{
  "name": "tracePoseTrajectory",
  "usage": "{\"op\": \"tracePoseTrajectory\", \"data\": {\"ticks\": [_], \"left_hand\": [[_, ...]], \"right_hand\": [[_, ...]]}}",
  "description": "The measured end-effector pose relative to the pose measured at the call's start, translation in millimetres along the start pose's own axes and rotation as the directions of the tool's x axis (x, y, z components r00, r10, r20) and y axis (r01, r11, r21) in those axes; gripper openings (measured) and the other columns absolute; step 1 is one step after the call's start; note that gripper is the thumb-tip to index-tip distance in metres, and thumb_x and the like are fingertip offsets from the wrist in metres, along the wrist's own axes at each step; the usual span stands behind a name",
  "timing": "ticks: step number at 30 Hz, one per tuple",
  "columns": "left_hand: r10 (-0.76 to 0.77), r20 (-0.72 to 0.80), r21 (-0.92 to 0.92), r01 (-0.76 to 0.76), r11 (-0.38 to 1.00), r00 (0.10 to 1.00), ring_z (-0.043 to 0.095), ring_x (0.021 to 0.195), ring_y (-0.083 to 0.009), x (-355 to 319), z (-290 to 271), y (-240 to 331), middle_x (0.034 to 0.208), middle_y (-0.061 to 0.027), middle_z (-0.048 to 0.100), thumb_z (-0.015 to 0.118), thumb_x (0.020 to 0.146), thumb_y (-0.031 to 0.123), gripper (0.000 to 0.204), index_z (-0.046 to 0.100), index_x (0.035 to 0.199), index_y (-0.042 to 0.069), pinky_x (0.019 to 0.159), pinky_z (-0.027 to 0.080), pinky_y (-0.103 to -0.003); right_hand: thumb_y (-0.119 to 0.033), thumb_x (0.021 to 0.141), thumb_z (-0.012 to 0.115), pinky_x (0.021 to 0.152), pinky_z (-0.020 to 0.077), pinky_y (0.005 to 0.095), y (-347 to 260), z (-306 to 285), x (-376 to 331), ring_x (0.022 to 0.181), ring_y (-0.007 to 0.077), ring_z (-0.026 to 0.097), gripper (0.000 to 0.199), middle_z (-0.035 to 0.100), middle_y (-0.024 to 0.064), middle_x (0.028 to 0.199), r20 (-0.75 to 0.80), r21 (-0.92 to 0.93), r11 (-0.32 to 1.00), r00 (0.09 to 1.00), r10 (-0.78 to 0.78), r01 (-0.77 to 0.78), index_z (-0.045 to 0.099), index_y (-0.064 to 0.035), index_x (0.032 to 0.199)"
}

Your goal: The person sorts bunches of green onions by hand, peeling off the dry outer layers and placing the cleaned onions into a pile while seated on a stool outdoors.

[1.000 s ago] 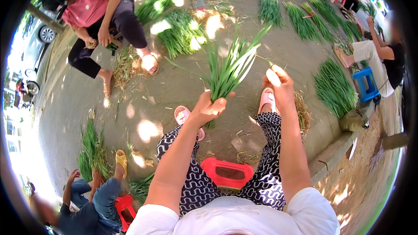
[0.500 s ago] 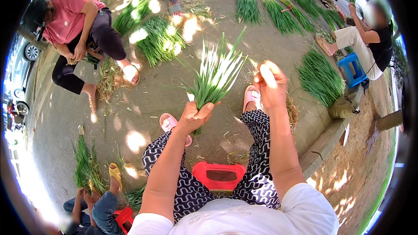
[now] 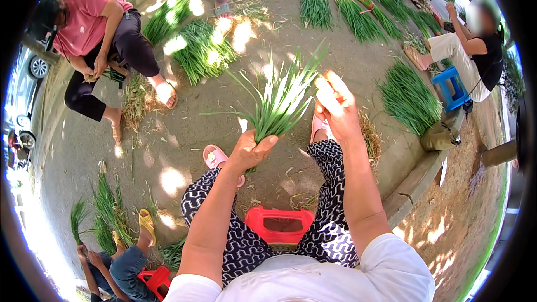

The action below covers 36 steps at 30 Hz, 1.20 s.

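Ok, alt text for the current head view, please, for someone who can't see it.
A person's left hand grips a fanned bunch of green chive-like leaves, the right hand raised just beside the leaf tips. Similar bunches lie on the sun-dappled ground around, and a person in a pink top bends forward at upper left.

Red stool (image 3: 279,237) at lower centre, blue stool (image 3: 455,104) at right, parked car (image 3: 27,85) at left
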<state>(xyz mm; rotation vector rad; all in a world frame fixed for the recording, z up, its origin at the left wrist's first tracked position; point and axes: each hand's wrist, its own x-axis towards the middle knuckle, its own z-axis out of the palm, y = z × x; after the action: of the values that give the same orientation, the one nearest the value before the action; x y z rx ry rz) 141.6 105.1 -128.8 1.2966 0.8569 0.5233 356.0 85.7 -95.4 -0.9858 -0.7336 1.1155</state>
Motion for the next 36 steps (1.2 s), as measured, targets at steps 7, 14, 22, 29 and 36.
{"op": "tracePoseTrajectory", "data": {"ticks": [7,14,22,29,36], "left_hand": [[-0.035,0.012,0.04,0.035,0.999,0.999,0.041,0.058,-0.0071,-0.3,-6.5,-1.0,0.063,0.0036,0.049,0.06,0.081,0.042,0.042,0.061,0.097,0.003,0.053,0.036,-0.023],[0.182,-0.21,0.19,-0.143,0.971,0.96,0.037,0.051,-0.0059,3.6,-21.6,-11.2,0.054,0.0041,0.042,0.06,0.082,0.035,0.035,0.06,0.08,0.0,0.045,0.031,-0.023],[0.182,-0.398,0.376,-0.021,0.927,0.899,0.043,0.057,-0.0099,-0.1,-34.3,-4.2,0.058,-0.003,0.051,0.062,0.079,0.04,0.044,0.057,0.074,-0.004,0.05,0.038,-0.028],[0.201,-0.438,0.385,-0.019,0.923,0.876,0.043,0.053,-0.0107,-3.5,-36.9,2.7,0.053,-0.0049,0.048,0.063,0.076,0.044,0.051,0.056,0.069,-0.006,0.046,0.038,-0.029],[0.215,-0.432,0.429,-0.01,0.903,0.876,0.042,0.052,-0.0108,-3.6,-36.2,4.5,0.052,-0.0058,0.048,0.064,0.076,0.042,0.05,0.056,0.068,-0.006,0.046,0.037,-0.03]], "right_hand": [[-0.006,0.085,0.055,0.042,0.0356,0.0212,1.9,0.6,-0.4,0.052,0.0072,0.047,0.027,0.057,0.0041,0.086,-0.079,-0.015,0.999,0.996,0.041,-0.043,0.052,-0.0015,0.111],[-0.007,0.083,0.058,0.047,0.0359,0.0202,16.1,-17.4,-0.2,0.056,0.0035,0.043,0.025,0.051,-0.0022,0.068,0.052,-0.374,0.924,0.996,-0.072,0.087,0.056,0.003,0.106],[-0.008,0.083,0.06,0.057,0.0401,0.0195,16.2,-17.9,-6.5,0.065,0.0043,0.047,0.023,0.057,0.0,0.073,0.116,-0.654,0.75,0.993,-0.025,0.096,0.058,0.0049,0.102],[-0.007,0.083,0.056,0.052,0.042,0.0268,18.7,-14.7,-7.7,0.055,0.0123,0.053,0.022,0.061,0.0122,0.07,0.235,-0.745,0.624,0.968,-0.083,0.234,0.058,0.0035,0.102],[0.0,0.08,0.051,0.052,0.0418,0.0346,20.4,-9.2,-7.2,0.053,0.0263,0.054,0.028,0.055,0.0176,0.066,0.371,-0.786,0.449,0.905,-0.207,0.425,0.05,0.0012,0.108]]}}
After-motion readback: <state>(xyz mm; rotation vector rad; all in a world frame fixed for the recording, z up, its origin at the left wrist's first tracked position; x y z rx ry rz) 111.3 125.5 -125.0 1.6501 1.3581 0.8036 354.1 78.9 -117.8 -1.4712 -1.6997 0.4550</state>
